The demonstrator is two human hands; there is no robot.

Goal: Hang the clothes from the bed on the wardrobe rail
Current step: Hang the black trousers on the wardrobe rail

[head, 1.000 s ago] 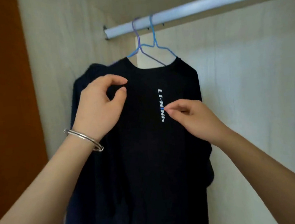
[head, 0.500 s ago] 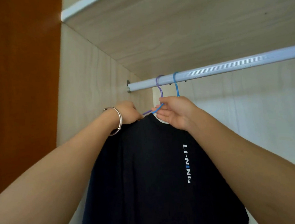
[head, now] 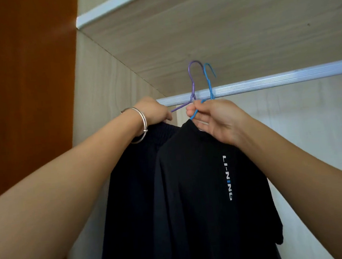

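The silver wardrobe rail (head: 285,78) runs across the upper right. My left hand (head: 154,112), a bangle on its wrist, grips the shoulder of a purple wire hanger (head: 192,82) that carries a dark navy garment (head: 129,184). My right hand (head: 217,121) pinches the neck of a blue wire hanger (head: 209,78) bearing a black T-shirt (head: 202,188) with white lettering on its chest. Both hooks stand raised above the rail, close together near its left end. The shirt overlaps the navy garment.
A wooden shelf (head: 219,32) sits close above the rail. The wardrobe's pale side wall (head: 104,83) is just left of the hangers, with a brown panel (head: 33,79) beyond it. The rail stretches bare to the right.
My hands went from the shirt front up to the hanger necks. Both hangers have since risen, so their hooks now stand above the rail instead of hanging on it.
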